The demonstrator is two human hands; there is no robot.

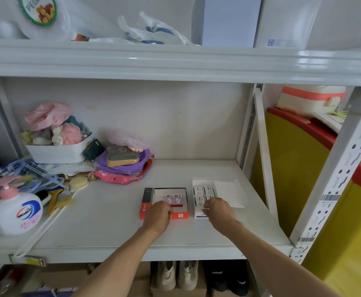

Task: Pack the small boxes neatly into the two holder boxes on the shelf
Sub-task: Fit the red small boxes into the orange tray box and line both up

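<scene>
Fingers, left hand (pixel 158 213): curled down over the front edge of the orange holder box (pixel 178 215), knuckles up; whether they pinch anything cannot be told.
Fingers, right hand (pixel 218 209): bent narrow over the near end of the white holder box (pixel 199 214), tips touching a small box there.
Orange holder box: on the white shelf (pixel 111 211), two red-and-white small boxes (pixel 174 200) side by side inside.
White holder box: just right of the orange one, lid flap (pixel 228 191) open, four blue-and-white small boxes (pixel 203 194) showing in two rows.
Left of shelf: Walch soap bottle (pixel 17 213).
</scene>
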